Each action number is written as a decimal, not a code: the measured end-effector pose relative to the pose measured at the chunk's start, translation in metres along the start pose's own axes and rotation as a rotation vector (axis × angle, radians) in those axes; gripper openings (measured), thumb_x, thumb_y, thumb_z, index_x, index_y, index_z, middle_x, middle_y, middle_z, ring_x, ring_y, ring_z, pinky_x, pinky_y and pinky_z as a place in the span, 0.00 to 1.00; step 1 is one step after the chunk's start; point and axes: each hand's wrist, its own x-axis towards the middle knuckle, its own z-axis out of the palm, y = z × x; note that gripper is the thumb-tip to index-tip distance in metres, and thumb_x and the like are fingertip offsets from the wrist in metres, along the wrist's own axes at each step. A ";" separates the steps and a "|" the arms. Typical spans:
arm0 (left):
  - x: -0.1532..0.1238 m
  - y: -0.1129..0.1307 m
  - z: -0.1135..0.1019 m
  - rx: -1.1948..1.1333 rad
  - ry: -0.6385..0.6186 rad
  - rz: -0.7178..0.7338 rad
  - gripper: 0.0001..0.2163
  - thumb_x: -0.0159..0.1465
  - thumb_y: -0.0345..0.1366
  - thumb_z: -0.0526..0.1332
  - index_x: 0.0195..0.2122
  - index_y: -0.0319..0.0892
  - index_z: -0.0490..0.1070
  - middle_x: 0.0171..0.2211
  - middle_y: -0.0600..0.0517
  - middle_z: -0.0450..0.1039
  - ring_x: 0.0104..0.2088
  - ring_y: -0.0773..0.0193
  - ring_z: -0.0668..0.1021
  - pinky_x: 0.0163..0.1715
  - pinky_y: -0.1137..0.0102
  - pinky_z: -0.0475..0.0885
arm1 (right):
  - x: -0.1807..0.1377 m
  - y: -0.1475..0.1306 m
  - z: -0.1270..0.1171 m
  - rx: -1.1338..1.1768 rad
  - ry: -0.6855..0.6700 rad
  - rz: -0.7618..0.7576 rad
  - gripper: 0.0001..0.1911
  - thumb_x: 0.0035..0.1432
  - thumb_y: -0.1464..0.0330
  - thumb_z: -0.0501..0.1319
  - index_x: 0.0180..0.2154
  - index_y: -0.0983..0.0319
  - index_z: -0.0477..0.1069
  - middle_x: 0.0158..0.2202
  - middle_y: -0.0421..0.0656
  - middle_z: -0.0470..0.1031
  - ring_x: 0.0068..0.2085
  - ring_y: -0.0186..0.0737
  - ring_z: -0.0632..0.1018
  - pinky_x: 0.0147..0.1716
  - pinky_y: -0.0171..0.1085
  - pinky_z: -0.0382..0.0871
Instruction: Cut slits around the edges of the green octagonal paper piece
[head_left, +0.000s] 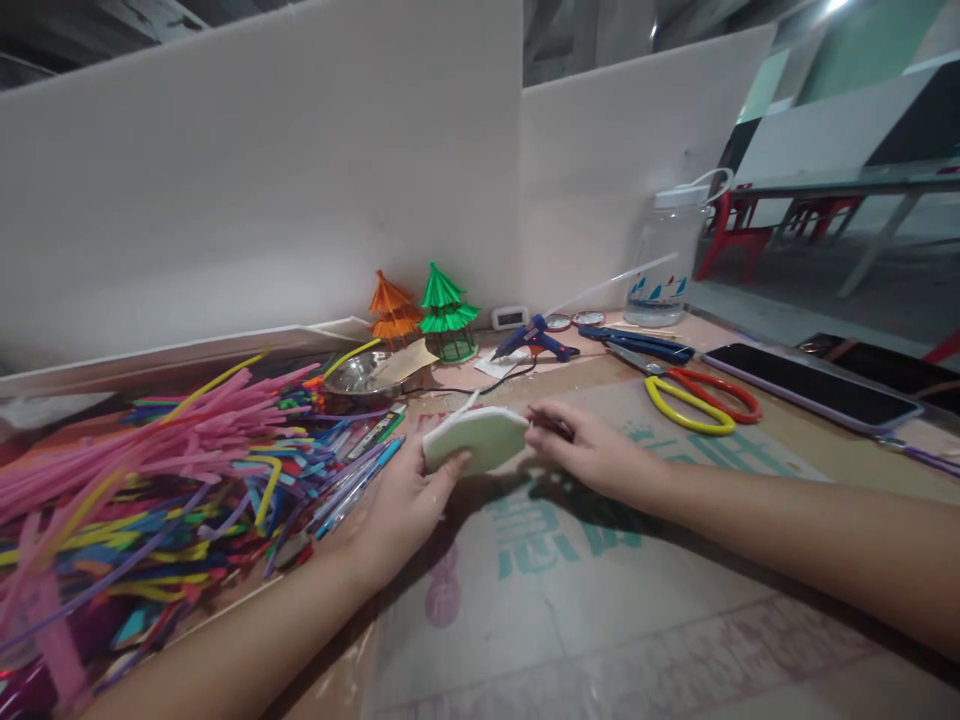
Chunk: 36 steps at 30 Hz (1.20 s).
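Note:
My left hand [405, 505] holds a pale green and white foam disc [476, 440] above the cardboard-covered table [570, 610], with the thumb on its near edge and fingers behind it. My right hand [589, 450] is closed at the disc's right edge, fingertips pressed against it. A thin white strip sticks up from the disc's top left. What the right fingers pinch, if anything beyond the disc's edge, is hidden.
A heap of coloured straws [150, 480] and pens fills the left. At the back stand an orange [391, 308] and a green paper pagoda [447, 312], a metal bowl [364, 375], a blue glue gun [534, 340], scissors [694, 395], a phone [810, 385] and a plastic jar [667, 255].

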 end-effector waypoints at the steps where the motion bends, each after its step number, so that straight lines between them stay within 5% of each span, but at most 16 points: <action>1: 0.000 -0.003 -0.001 0.032 0.000 0.050 0.17 0.67 0.47 0.60 0.52 0.44 0.70 0.48 0.47 0.78 0.46 0.56 0.79 0.47 0.64 0.73 | 0.000 0.002 -0.004 -0.023 0.052 -0.039 0.17 0.67 0.54 0.54 0.41 0.61 0.69 0.34 0.42 0.73 0.35 0.40 0.73 0.35 0.37 0.65; 4: -0.001 -0.009 -0.007 0.183 -0.029 0.194 0.11 0.68 0.42 0.59 0.50 0.47 0.72 0.44 0.50 0.78 0.42 0.59 0.79 0.43 0.66 0.73 | 0.000 0.006 -0.012 -0.106 0.169 -0.135 0.22 0.70 0.52 0.49 0.46 0.61 0.71 0.43 0.46 0.74 0.43 0.44 0.74 0.42 0.39 0.66; 8: -0.003 -0.008 -0.011 0.313 -0.168 0.314 0.08 0.69 0.37 0.58 0.48 0.50 0.72 0.45 0.51 0.78 0.48 0.60 0.78 0.50 0.65 0.71 | -0.006 -0.003 -0.010 -0.082 0.149 -0.109 0.23 0.65 0.52 0.58 0.52 0.63 0.71 0.27 0.37 0.65 0.27 0.36 0.66 0.28 0.35 0.60; 11: -0.002 -0.008 -0.011 0.323 -0.135 0.310 0.09 0.69 0.35 0.59 0.49 0.50 0.72 0.46 0.52 0.78 0.48 0.61 0.79 0.50 0.66 0.71 | -0.011 -0.015 -0.004 -0.095 0.105 -0.205 0.23 0.63 0.55 0.62 0.54 0.61 0.72 0.27 0.36 0.65 0.26 0.34 0.64 0.27 0.34 0.59; 17: 0.003 -0.016 -0.009 0.359 -0.090 0.364 0.11 0.66 0.32 0.60 0.48 0.50 0.72 0.44 0.52 0.78 0.46 0.61 0.79 0.48 0.67 0.72 | -0.012 -0.019 0.001 -0.231 0.085 -0.313 0.12 0.65 0.62 0.60 0.46 0.60 0.77 0.32 0.42 0.77 0.30 0.36 0.73 0.32 0.35 0.66; 24: 0.003 -0.012 -0.009 0.464 -0.113 0.426 0.09 0.67 0.35 0.60 0.48 0.48 0.73 0.43 0.51 0.79 0.44 0.60 0.79 0.46 0.67 0.71 | -0.011 -0.016 0.000 -0.299 0.038 -0.373 0.08 0.62 0.71 0.58 0.38 0.61 0.77 0.32 0.42 0.79 0.31 0.36 0.75 0.33 0.35 0.68; 29: 0.006 -0.010 -0.007 0.365 -0.047 0.289 0.09 0.67 0.38 0.60 0.47 0.47 0.73 0.41 0.51 0.78 0.41 0.60 0.79 0.42 0.68 0.72 | -0.010 -0.045 -0.019 -0.191 0.125 -0.254 0.06 0.60 0.68 0.62 0.36 0.61 0.77 0.31 0.42 0.78 0.30 0.35 0.74 0.29 0.33 0.66; 31: 0.010 -0.012 -0.004 0.265 0.008 0.174 0.11 0.66 0.39 0.61 0.49 0.45 0.72 0.42 0.50 0.77 0.40 0.60 0.78 0.41 0.68 0.72 | -0.013 -0.067 -0.034 -0.002 -0.057 -0.138 0.11 0.61 0.60 0.64 0.33 0.61 0.77 0.28 0.41 0.76 0.27 0.35 0.74 0.25 0.32 0.66; 34: 0.017 -0.010 0.001 0.080 0.044 0.025 0.17 0.64 0.43 0.63 0.51 0.42 0.70 0.40 0.50 0.76 0.33 0.62 0.78 0.32 0.70 0.73 | -0.021 -0.094 -0.051 0.220 -0.759 -0.008 0.24 0.59 0.48 0.64 0.32 0.64 0.81 0.25 0.43 0.77 0.25 0.35 0.76 0.25 0.32 0.69; 36: 0.018 -0.007 0.003 -0.023 0.016 -0.048 0.20 0.63 0.46 0.64 0.53 0.41 0.68 0.38 0.51 0.74 0.26 0.65 0.76 0.25 0.71 0.71 | -0.025 -0.097 -0.053 0.218 -0.943 0.030 0.30 0.59 0.44 0.61 0.40 0.65 0.82 0.30 0.47 0.80 0.29 0.37 0.78 0.28 0.32 0.71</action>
